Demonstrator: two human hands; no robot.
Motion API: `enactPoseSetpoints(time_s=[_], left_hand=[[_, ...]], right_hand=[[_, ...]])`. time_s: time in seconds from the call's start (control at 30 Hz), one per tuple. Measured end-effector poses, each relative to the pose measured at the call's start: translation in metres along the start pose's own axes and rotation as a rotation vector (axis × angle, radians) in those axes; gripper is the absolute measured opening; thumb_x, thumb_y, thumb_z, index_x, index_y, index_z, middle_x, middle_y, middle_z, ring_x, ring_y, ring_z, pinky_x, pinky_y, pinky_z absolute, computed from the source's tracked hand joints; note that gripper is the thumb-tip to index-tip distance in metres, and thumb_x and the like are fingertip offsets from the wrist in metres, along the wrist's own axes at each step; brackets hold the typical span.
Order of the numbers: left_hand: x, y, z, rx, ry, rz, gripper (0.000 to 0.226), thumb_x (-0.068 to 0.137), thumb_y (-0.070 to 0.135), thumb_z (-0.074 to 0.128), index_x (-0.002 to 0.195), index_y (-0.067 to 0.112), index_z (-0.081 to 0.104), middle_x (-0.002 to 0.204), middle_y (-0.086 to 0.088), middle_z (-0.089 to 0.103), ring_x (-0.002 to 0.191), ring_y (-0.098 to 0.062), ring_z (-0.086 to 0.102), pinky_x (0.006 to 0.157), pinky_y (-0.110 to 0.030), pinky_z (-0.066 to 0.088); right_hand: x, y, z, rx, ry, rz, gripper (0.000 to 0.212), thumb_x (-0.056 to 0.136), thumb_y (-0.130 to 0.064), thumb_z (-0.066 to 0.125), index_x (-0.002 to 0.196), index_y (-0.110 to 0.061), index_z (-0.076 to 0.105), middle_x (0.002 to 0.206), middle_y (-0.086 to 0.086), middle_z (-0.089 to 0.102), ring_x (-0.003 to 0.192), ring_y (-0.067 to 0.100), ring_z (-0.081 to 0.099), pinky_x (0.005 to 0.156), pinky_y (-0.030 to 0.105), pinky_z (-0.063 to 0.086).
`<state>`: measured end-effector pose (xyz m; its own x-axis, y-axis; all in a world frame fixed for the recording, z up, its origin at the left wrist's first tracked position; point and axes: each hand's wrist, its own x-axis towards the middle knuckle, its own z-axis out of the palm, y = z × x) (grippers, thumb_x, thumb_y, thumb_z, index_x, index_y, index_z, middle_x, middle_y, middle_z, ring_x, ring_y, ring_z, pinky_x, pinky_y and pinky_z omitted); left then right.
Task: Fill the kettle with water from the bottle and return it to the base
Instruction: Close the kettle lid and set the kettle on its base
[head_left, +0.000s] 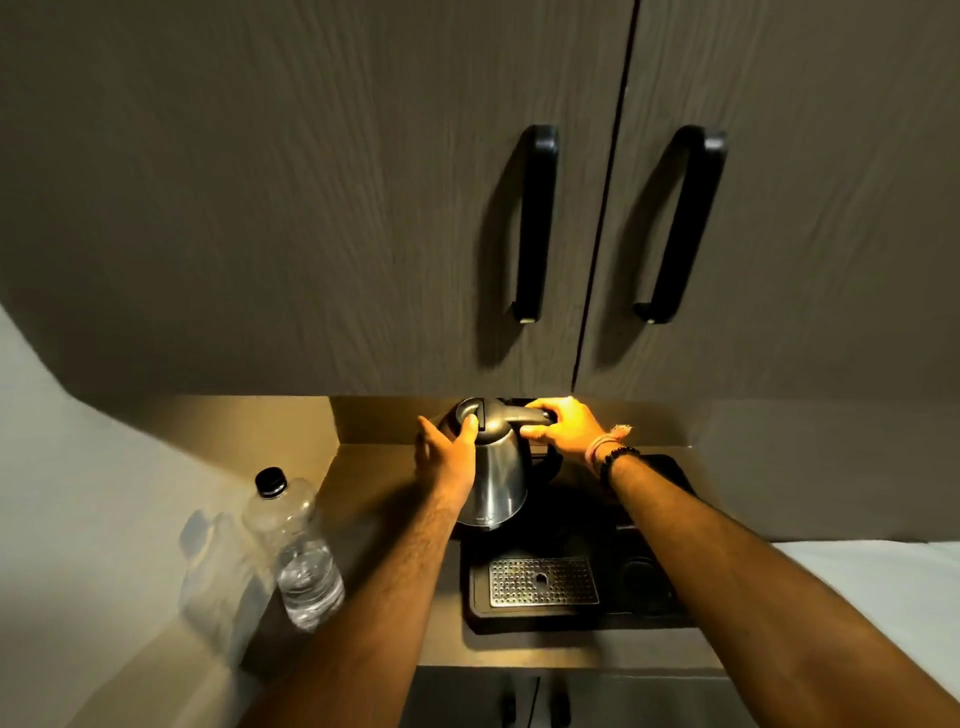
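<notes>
While both forearms reach in from the near edge, the bench (395, 525) shows as a smooth tan surface, warmly lit from under the cupboards.

Nearest, left: clear plastic bottle (296, 551), ribbed, upright, black cap on. Water stands only in its lower part. It is well apart from the kettle.

Centre: black tray (670, 616), matte, with a perforated metal grille set into it. A dim round shape sits toward its right side; too dark to name.

Beyond that: kettle (493, 473), brushed steel, conical body, dark handle and lid. It stands at the tray's back part; its foot is in shadow, so I cannot tell whether it is seated on its base.

Left hand (444, 457): grip loosely spread, palm against the kettle's side, a fingertip up at the lid. Right hand (563, 428): grip wrapped tight round the handle; bead bracelets on the wrist.

Farthest: wood-grain cupboard doors (311, 182), two black bar pulls.

Judgement: with the bottle capped and mostly empty, pouring looks done; settling the kettle and letting go is what remains.
</notes>
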<state>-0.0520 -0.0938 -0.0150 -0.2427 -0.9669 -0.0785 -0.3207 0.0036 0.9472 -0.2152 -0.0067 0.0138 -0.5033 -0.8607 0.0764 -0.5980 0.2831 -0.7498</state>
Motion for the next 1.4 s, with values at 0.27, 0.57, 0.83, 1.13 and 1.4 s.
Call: enactPoseSetpoints(time_s=[0.27,0.57,0.83,1.13,1.4], left_hand=[[-0.015,0.005,0.047,0.029,-0.194,0.037,0.096,0.087,0.053,0.064,0.157,0.012,0.012,0.16,-0.013,0.03,0.148,-0.032,0.025,0.118,-0.046,0.024],[-0.011,0.0,0.059,0.019,-0.172,0.055,0.077,0.086,0.046,0.07,0.146,0.007,0.04,0.144,-0.011,0.053,0.136,-0.03,0.044,0.107,-0.037,0.037],[-0.008,-0.005,0.064,-0.031,-0.193,-0.021,0.068,0.085,0.051,0.067,0.137,0.011,0.048,0.135,-0.009,0.057,0.125,-0.028,0.05,0.106,-0.046,0.042],[-0.015,-0.016,0.042,0.195,-0.266,0.125,0.098,0.088,0.061,0.059,0.158,0.012,0.01,0.164,-0.013,0.02,0.15,-0.031,0.019,0.119,-0.045,0.02],[-0.016,-0.019,0.016,0.595,-0.333,0.398,0.102,0.087,0.071,0.047,0.157,0.012,0.001,0.167,-0.012,0.003,0.153,-0.027,0.008,0.121,-0.051,0.019]], right_hand=[[-0.019,0.051,-0.04,0.04,0.046,0.101,0.028,0.082,-0.006,0.076,0.109,-0.008,0.069,0.099,0.006,0.068,0.093,0.019,0.063,0.085,0.03,0.051],[-0.014,0.073,-0.041,0.119,0.062,0.119,0.028,0.083,-0.004,0.074,0.11,-0.008,0.07,0.101,0.008,0.071,0.098,0.022,0.065,0.094,0.04,0.051],[-0.016,0.078,-0.035,0.068,0.108,0.121,0.047,0.087,-0.014,0.072,0.132,-0.014,0.06,0.126,0.01,0.065,0.118,0.026,0.057,0.109,0.043,0.041],[-0.05,0.086,-0.016,-0.315,0.281,0.008,0.063,0.093,-0.023,0.065,0.149,-0.011,0.038,0.151,0.012,0.044,0.14,0.028,0.039,0.11,0.04,0.042],[-0.059,0.082,-0.014,-0.442,0.3,0.026,0.062,0.09,-0.028,0.061,0.147,-0.014,0.042,0.158,0.013,0.033,0.147,0.028,0.022,0.113,0.043,0.033]])
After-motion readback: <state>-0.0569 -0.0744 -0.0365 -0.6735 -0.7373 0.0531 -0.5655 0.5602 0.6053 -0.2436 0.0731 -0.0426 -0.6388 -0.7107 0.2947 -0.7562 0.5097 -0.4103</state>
